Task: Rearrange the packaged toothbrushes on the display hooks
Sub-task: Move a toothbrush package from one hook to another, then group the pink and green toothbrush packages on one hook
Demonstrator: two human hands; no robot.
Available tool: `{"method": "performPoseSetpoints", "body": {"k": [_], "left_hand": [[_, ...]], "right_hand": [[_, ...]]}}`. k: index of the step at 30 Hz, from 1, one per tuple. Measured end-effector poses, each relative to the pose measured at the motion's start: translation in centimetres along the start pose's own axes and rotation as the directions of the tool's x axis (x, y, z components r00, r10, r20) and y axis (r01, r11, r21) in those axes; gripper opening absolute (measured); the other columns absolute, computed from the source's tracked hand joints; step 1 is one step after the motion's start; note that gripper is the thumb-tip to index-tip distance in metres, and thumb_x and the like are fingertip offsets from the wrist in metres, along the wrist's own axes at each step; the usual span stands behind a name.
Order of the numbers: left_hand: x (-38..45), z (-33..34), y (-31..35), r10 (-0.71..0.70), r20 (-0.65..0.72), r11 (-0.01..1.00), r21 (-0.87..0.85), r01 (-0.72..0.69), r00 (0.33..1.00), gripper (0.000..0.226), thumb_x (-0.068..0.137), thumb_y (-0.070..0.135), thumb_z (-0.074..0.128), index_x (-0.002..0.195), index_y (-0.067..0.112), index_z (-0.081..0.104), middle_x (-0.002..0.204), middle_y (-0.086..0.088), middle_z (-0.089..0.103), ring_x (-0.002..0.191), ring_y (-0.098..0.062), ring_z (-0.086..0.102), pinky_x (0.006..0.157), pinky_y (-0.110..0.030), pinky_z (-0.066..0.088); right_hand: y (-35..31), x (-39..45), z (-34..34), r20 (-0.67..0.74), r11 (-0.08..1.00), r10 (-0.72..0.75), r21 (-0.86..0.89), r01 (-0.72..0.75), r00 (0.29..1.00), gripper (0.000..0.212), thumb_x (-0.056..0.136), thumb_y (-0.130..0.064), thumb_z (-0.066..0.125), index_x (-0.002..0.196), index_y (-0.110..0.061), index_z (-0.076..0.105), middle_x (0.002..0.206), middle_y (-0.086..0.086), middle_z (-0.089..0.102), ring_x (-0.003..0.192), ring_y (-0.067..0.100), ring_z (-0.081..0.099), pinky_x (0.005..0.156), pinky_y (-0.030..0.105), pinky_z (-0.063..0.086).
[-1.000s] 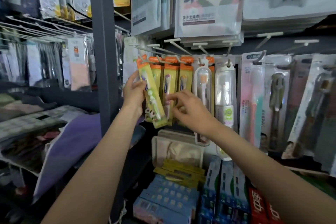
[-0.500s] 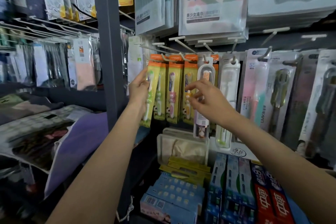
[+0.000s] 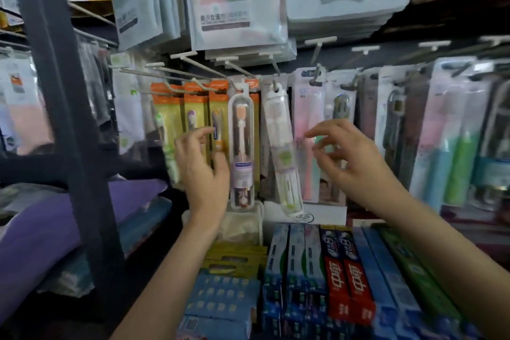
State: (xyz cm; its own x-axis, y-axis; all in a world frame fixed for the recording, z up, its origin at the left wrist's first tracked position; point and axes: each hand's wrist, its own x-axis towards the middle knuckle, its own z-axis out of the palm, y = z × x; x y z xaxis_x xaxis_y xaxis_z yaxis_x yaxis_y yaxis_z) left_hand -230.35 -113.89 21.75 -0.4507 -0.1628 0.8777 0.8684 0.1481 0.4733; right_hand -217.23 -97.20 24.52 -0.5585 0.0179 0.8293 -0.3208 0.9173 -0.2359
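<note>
**Both hands now off the packs**

Left hand is no longer gripping the green-brush pack; its fingers are hanging loosely spread, holding nothing. Right hand is hovering likewise, fingers wide. Three orange-topped packs are hanging on the display hooks. Two clear tube cases are hanging beside them, the right one tilting.

Glossy clear plastic shells cover the orange-and-yellow card-backed toothbrush packs and the tall transparent toothbrush case at centre, hung on thin pale metal hooks, above smooth printed cardboard toothpaste boxes at lower right.
</note>
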Motion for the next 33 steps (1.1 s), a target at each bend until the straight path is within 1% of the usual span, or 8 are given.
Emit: {"method": "performPoseSetpoints", "body": {"k": [5,8,12,15,19,23,28,33], "left_hand": [[-2.6,4.7,4.6,0.22,0.154,0.973,-0.109,-0.204,0.963,0.033,0.081,0.004,0.041,0.112,0.005,0.053,0.11,-0.002,0.048,0.104,-0.008,0.045,0.092,-0.007,0.03],[-4.7,8.2,7.6,0.309,0.217,0.946,-0.168,-0.276,0.926,0.04,0.082,0.007,0.043,0.122,0.011,0.05,0.117,0.007,0.051,0.113,-0.009,0.044,0.101,-0.019,0.028],[-7.2,12.0,10.9,0.37,0.229,0.915,-0.26,-0.309,0.9,0.045,0.081,0.002,0.045,0.125,0.011,0.047,0.13,-0.007,0.047,0.125,-0.02,0.039,0.108,-0.035,0.028],[-8.5,14.1,12.9,0.366,0.243,0.912,-0.283,-0.295,0.898,0.04,0.08,0.005,0.044,0.119,0.011,0.051,0.129,-0.007,0.046,0.124,-0.023,0.039,0.107,-0.036,0.028],[-10.2,16.3,15.7,0.407,0.262,0.9,-0.281,-0.335,0.875,0.035,0.079,0.003,0.044,0.11,0.007,0.06,0.125,-0.011,0.051,0.121,-0.025,0.041,0.104,-0.038,0.03],[-12.8,18.9,19.1,0.411,0.322,0.896,-0.314,-0.313,0.853,0.036,0.083,0.007,0.042,0.112,0.01,0.062,0.127,-0.01,0.051,0.123,-0.023,0.04,0.105,-0.039,0.03],[-18.1,23.3,24.6,0.376,0.414,0.916,-0.3,-0.266,0.829,0.034,0.086,0.012,0.043,0.115,0.01,0.062,0.136,-0.008,0.046,0.13,-0.021,0.032,0.107,-0.041,0.03],[-23.3,26.9,30.2,0.27,0.566,0.957,-0.07,-0.281,0.779,0.045,0.085,0.008,0.053,0.13,0.01,0.051,0.149,-0.008,0.032,0.138,-0.026,0.026,0.11,-0.045,0.022]], "right_hand": [[2.7,-3.6,-5.7,-0.131,0.979,0.131,-0.139,-0.149,0.983,0.024,0.087,-0.001,0.055,0.108,-0.011,0.06,0.103,-0.002,0.048,0.09,0.008,0.055,0.077,0.007,0.046],[4.1,-5.7,-8.9,-0.216,0.939,0.217,-0.22,-0.264,0.952,0.022,0.088,-0.002,0.054,0.108,-0.009,0.059,0.105,-0.002,0.046,0.089,0.011,0.053,0.073,0.002,0.044],[6.1,-8.8,-12.9,-0.356,0.86,0.3,-0.3,-0.412,0.885,0.028,0.087,0.001,0.055,0.114,-0.002,0.055,0.106,0.003,0.044,0.087,0.013,0.05,0.072,-0.001,0.037],[8.1,-11.0,-15.6,-0.463,0.795,0.376,-0.284,-0.536,0.802,0.032,0.087,-0.001,0.055,0.118,-0.002,0.052,0.111,0.011,0.046,0.092,0.016,0.049,0.079,0.026,0.046],[10.9,-14.3,-19.4,-0.564,0.679,0.467,-0.266,-0.685,0.681,0.038,0.083,0.0,0.059,0.12,0.002,0.05,0.12,0.021,0.045,0.106,0.033,0.049,0.091,0.042,0.043],[13.5,-16.7,-23.3,-0.526,0.602,0.558,-0.277,-0.749,0.642,0.04,0.082,-0.006,0.063,0.119,0.002,0.049,0.119,0.024,0.045,0.113,0.039,0.042,0.098,0.048,0.036],[16.2,-19.8,-28.0,-0.402,0.627,0.597,-0.305,-0.716,0.694,0.045,0.082,-0.015,0.067,0.121,-0.003,0.048,0.12,0.017,0.047,0.114,0.03,0.04,0.099,0.036,0.032],[18.8,-21.9,-31.5,-0.289,0.703,0.669,-0.055,-0.709,0.685,0.056,0.083,-0.015,0.067,0.127,0.002,0.037,0.128,0.014,0.053,0.121,0.028,0.049,0.097,0.029,0.036]]}}
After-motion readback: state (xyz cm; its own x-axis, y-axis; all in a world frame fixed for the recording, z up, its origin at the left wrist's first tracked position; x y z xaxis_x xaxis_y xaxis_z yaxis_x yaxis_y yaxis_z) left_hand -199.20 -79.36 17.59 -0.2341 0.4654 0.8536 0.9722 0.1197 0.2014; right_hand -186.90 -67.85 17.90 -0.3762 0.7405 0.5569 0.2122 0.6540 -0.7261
